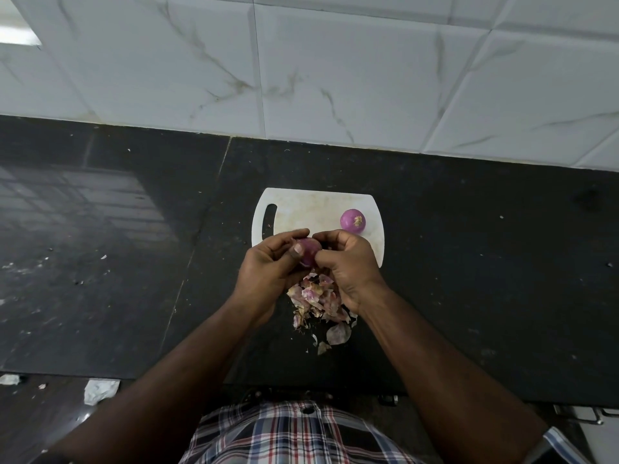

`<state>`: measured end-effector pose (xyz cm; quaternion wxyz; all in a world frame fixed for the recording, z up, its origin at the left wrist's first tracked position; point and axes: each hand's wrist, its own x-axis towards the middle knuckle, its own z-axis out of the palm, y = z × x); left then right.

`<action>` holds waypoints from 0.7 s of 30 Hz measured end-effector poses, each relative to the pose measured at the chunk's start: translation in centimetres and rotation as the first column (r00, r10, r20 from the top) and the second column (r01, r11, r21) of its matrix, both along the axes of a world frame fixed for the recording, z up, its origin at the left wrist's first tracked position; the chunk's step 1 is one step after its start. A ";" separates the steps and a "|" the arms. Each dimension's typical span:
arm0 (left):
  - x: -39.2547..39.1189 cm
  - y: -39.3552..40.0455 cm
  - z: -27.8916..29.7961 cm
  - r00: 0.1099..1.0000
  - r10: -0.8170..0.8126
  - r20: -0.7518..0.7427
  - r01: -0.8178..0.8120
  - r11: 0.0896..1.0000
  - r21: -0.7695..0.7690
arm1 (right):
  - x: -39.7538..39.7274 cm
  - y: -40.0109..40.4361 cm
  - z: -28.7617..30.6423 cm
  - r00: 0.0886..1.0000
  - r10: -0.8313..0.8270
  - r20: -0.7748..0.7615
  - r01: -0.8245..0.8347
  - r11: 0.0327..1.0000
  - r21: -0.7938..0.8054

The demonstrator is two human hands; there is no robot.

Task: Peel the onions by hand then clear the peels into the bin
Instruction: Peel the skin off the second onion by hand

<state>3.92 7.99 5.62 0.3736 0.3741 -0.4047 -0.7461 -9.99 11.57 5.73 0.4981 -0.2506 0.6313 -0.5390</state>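
An onion (307, 254) is gripped in the curled fingers of the left hand (272, 266) above the near edge of the white cutting board (311, 212); its skin is pinched by the right hand (346, 262). Peels (316, 299) are heaped below on the dark table (469, 262). A peeled onion (352, 221) is seen on the board's right.

Purple onions (352, 220), white board (311, 209) with tan stains, pink-beige peels (316, 298), black speckled counter (469, 262), white grey-veined tiles (335, 61), plaid shirt (294, 433) bottom centre.
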 end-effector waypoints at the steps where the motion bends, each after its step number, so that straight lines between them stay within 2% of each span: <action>1: 0.0 0.0 0.0 1.000 0.005 -0.004 -0.005 1.000 0.012 | 0.0 0.0 -0.1 1.000 -0.006 -0.009 0.006 1.000 0.000; 4: 0.1 -0.4 0.2 1.000 -0.006 0.002 0.005 0.999 0.033 | -0.5 0.2 0.1 0.999 0.021 0.028 -0.021 1.000 -0.015; 8: 0.2 -0.5 0.3 1.000 -0.018 -0.012 0.019 0.997 0.076 | -1.4 0.8 0.4 0.985 0.045 0.165 -0.041 0.999 -0.031; 16: 0.2 -0.5 -0.1 1.000 -0.018 0.016 0.017 0.998 0.060 | -1.0 0.8 0.3 0.995 0.035 -0.092 -0.037 0.999 -0.014; 21: 0.3 -0.3 -0.3 0.999 -0.026 0.041 0.025 0.999 0.032 | -1.1 0.6 0.2 0.981 0.068 -0.181 -0.066 0.998 0.012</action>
